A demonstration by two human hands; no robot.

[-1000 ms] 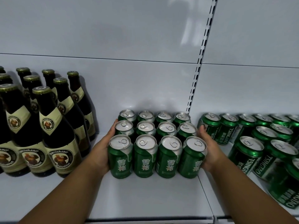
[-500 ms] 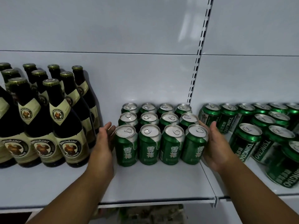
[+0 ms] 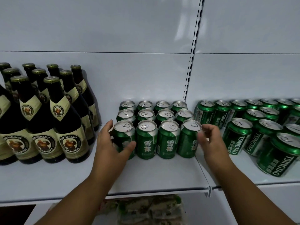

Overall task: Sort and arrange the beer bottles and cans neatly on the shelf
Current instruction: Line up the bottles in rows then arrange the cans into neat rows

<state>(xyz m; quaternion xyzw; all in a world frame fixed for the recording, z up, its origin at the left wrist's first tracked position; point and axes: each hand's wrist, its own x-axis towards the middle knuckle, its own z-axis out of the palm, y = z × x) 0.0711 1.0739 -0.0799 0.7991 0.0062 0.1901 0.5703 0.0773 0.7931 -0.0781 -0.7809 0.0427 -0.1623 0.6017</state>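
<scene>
A block of green cans with silver tops (image 3: 146, 140), three rows of several each, stands on the white shelf (image 3: 154, 174). My left hand (image 3: 112, 143) rests against the front-left can (image 3: 124, 127), fingers straight along its left side and thumb lying across its front. My right hand (image 3: 209, 138) is blurred beside the front-right can (image 3: 188, 143), fingers loosely curled and holding nothing; whether it touches the can I cannot tell. Dark brown beer bottles (image 3: 69, 132) with cream labels stand grouped at the left.
Green Tsingtao cans (image 3: 237, 137) crowd the adjoining shelf on the right, in looser rows. A slotted upright (image 3: 191, 62) divides the two back panels. Packaged goods (image 3: 146, 210) lie on the level below. Bare shelf runs in front of the can block.
Both hands have drawn back from the sides of the can block to its front corners. The view has pulled back and lowered, showing the shelf edge.
</scene>
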